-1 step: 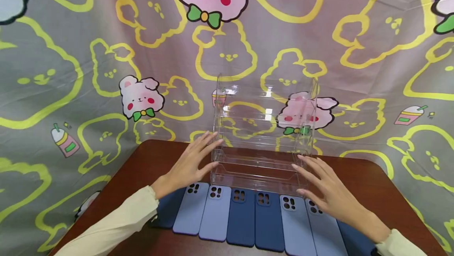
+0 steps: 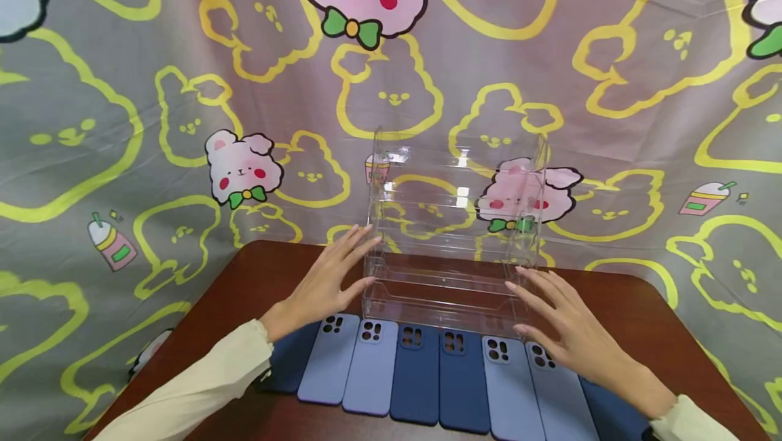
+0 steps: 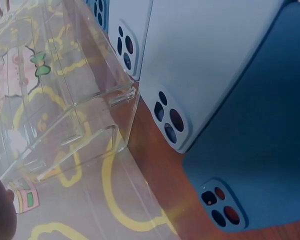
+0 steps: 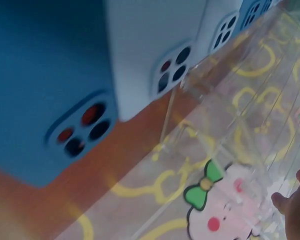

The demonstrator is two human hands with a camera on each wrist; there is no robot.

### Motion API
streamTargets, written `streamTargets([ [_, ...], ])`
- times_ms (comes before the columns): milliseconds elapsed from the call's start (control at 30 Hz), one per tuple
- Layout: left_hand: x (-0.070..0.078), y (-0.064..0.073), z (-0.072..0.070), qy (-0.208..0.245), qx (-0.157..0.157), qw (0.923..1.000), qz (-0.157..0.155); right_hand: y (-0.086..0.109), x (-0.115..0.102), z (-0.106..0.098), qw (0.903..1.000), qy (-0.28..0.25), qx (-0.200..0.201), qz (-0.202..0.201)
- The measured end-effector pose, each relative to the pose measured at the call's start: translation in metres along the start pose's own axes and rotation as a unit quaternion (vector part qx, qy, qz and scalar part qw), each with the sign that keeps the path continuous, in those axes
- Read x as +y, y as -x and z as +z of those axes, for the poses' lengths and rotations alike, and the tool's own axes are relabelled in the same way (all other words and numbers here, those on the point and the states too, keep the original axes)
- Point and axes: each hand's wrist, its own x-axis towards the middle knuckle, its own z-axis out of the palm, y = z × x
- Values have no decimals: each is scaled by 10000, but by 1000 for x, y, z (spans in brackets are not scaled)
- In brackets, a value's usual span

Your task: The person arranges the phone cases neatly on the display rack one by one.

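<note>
A clear plastic tiered display rack stands upright in the middle of the table. Spread, nearly straight fingers of my left hand are right at its left side. My right hand hovers by its right side, above the phone cases, its fingers also apart and holding nothing. In front of the rack lies a row of phone cases: light blue ones in pairs, a dark blue pair in the middle, and a dark blue case at the left end. My right forearm partly covers the dark blue case at the right end.
The brown wooden table has rounded back corners. A grey cloth with yellow outlines and cartoon rabbits hangs right behind it and shows through the rack.
My right hand has shifted very slightly to the right and my left very slightly to the left. The rack and phone cases have stayed in place.
</note>
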Motion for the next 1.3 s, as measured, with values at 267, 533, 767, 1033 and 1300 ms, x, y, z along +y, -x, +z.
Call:
streamTargets([
  [267, -6, 0, 4, 409, 66, 9962, -766, 11, 15, -13, 9978, 253, 304, 535],
  [533, 2, -2, 8, 1604, 119, 9677, -1939, 26, 14, -18, 9837, 742, 576, 1532],
  [767, 0, -9, 9, 2491, 62, 9430, -2207, 37, 22, -21, 9593, 681, -311, 2724],
  [1033, -8, -15, 10, 3257, -159, 9097, -2572, 54, 39, -36, 9239, 611, -1489, 3472],
  [1300, -10, -16, 17, 3327, -830, 9042, -2545, 78, 50, -46, 8531, 255, -2880, 4343],
])
